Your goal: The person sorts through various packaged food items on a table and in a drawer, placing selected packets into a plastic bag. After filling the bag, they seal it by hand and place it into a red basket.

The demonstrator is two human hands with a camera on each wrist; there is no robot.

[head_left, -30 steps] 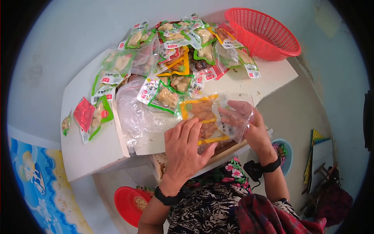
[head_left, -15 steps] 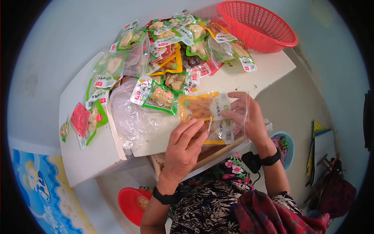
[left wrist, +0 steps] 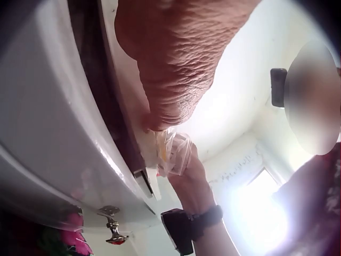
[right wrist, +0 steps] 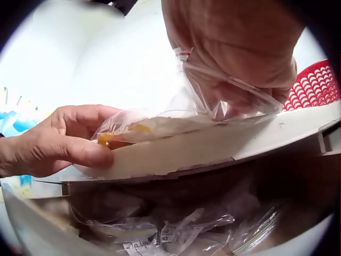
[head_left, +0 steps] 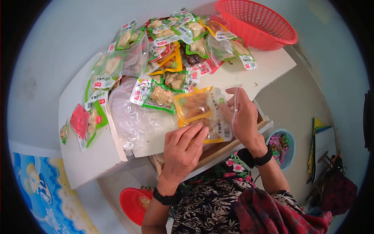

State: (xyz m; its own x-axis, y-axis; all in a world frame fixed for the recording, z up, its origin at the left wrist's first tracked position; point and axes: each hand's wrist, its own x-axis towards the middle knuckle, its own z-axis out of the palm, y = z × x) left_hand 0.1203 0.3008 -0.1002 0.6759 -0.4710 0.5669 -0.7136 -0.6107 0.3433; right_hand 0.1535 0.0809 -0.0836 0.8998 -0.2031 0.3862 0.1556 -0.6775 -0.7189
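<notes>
At the far left of the white counter [head_left: 91, 163], we see a small green-edged packet [head_left: 63, 133], then a glossy red packet [head_left: 79, 121] touching a longer green-edged clear packet [head_left: 95, 119]. To their right lie crumpled clear plastic bags [head_left: 130, 115], and behind these spreads a heap of food packets [head_left: 167, 41] with green, yellow and red borders, some inside clear bags. Lower down, below the counter, is a round red plastic bowl [head_left: 133, 206].

Near the middle, our left hand [head_left: 181, 150] grips the near left part of a clear plastic zip bag [head_left: 214, 134], thumb on one side and fingers on the other. The bag holds yellow-edged packets of brownish food [head_left: 194, 103], partly overlapping, at the counter's front edge above an open wooden drawer [head_left: 230, 150]; in the right wrist view, more clear bags [right wrist: 202, 229] with dark writing lie in that drawer. At the bag's right end, our right hand [head_left: 245, 121] has its fingers inside the mouth, relaxed and apart, with the zip strip running across them.

Farther right, at the back, we have a red perforated plastic basket [head_left: 257, 25], and below the counter a light blue basin [head_left: 290, 158] containing pink and green pieces.
</notes>
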